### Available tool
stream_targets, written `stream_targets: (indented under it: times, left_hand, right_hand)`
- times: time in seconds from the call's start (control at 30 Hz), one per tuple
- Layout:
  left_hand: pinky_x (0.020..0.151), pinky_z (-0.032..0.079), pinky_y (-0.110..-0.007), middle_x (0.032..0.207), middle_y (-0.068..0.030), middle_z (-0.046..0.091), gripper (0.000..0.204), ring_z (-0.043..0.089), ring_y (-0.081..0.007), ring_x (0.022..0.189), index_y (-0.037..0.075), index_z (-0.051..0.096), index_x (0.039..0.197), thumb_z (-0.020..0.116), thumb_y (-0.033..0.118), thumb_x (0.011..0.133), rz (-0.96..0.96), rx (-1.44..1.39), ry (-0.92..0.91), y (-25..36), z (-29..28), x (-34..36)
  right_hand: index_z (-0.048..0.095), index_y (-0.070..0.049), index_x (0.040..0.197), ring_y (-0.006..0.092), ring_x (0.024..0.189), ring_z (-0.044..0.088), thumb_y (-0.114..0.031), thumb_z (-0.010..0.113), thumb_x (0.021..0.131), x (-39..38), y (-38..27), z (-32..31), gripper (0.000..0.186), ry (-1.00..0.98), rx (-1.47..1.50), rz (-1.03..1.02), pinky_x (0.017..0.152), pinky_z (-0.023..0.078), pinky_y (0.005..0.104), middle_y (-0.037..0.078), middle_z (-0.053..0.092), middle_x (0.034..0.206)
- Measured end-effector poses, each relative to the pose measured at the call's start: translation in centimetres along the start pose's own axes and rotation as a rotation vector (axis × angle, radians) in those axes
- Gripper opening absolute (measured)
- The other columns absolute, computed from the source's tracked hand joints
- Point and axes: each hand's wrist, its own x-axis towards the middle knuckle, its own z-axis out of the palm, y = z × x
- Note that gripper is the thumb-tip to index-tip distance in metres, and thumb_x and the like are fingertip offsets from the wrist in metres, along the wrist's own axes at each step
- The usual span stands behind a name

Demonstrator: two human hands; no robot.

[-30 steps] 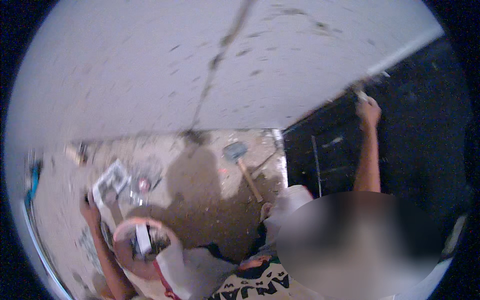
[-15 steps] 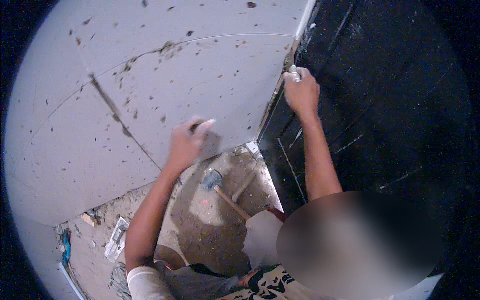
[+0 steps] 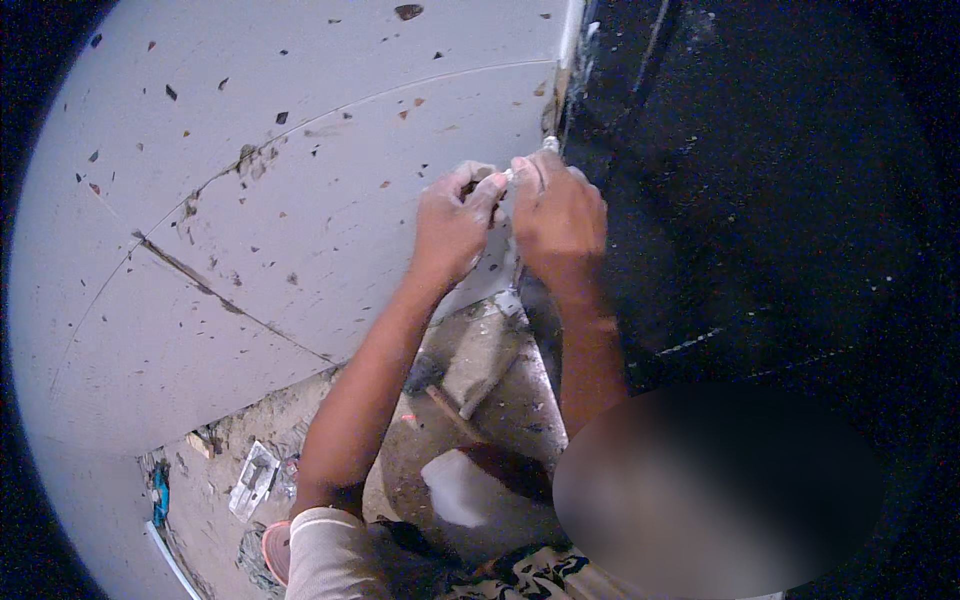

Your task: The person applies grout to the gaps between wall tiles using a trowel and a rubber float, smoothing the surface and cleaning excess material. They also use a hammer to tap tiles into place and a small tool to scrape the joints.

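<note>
My left hand (image 3: 455, 225) is closed in a pinch, thumb and forefinger meeting at a small whitish bit (image 3: 508, 176) too small to name. Right beside it, my right hand (image 3: 560, 220) is closed around a short pale stick-like piece (image 3: 550, 146), whose tip shows above the fingers. Both hands are at the gap (image 3: 551, 115) between the speckled white wall panel (image 3: 330, 190) and the dark panel (image 3: 760, 220). Crumbly brown material shows in that gap above my hands.
On the dusty floor below lie a mallet with a wooden handle (image 3: 450, 412), a pale flat trowel (image 3: 254, 482), a wood block (image 3: 202, 443) and a blue item (image 3: 160, 490). Dark gritty smears run along the wall's joint (image 3: 195, 278). A pale strip (image 3: 170, 560) lies at lower left.
My left hand has moved right and up from in front of the white wall to meet my right hand. My right hand has shifted slightly left and down, and the view has moved a little.
</note>
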Motion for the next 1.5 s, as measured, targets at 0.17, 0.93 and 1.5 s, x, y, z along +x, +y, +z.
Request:
stream_targets:
  times: [0.17, 0.93, 1.5]
  left_hand:
    - [0.065, 0.049, -0.036, 0.078, -0.016, 0.07, 0.033, 0.063, -0.0197, 0.066, 0.002, 0.069, 0.101, 0.06, 0.032, 0.092, 0.046, 0.207, -0.058, -1.1, -0.5, 0.5]
    - [0.086, 0.054, -0.036, 0.108, -0.0122, 0.064, 0.031, 0.064, -0.0242, 0.098, 0.0, 0.059, 0.115, 0.059, 0.021, 0.092, -0.036, -1.321, -0.933, -7.4, 5.4, 7.3]
    - [0.076, 0.06, -0.042, 0.105, -0.0239, 0.06, 0.03, 0.064, -0.0348, 0.092, -0.008, 0.051, 0.111, 0.06, 0.007, 0.087, -0.463, -1.495, -0.817, -4.7, 5.8, 8.1]
  right_hand:
    - [0.066, -0.005, 0.096, 0.0432, 0.089, 0.064, -0.027, 0.062, 0.087, 0.0, 1.8, 1.6, 0.024, 0.03, 0.005, 0.019, 0.077, 0.052, 0.0503, 0.024, 0.067, 0.092]
    - [0.064, 0.002, 0.094, 0.0429, 0.096, 0.062, -0.019, 0.056, 0.089, 0.1, 2.8, -0.2, 0.022, 0.033, 0.126, -0.047, 0.084, 0.049, 0.0449, 0.027, 0.065, 0.098]
    - [0.067, -0.005, 0.108, 0.0201, 0.086, 0.068, -0.02, 0.062, 0.09, -32.3, 14.1, 4.7, 0.024, -0.669, 0.059, 0.775, 0.076, 0.052, 0.0365, 0.013, 0.07, 0.095]
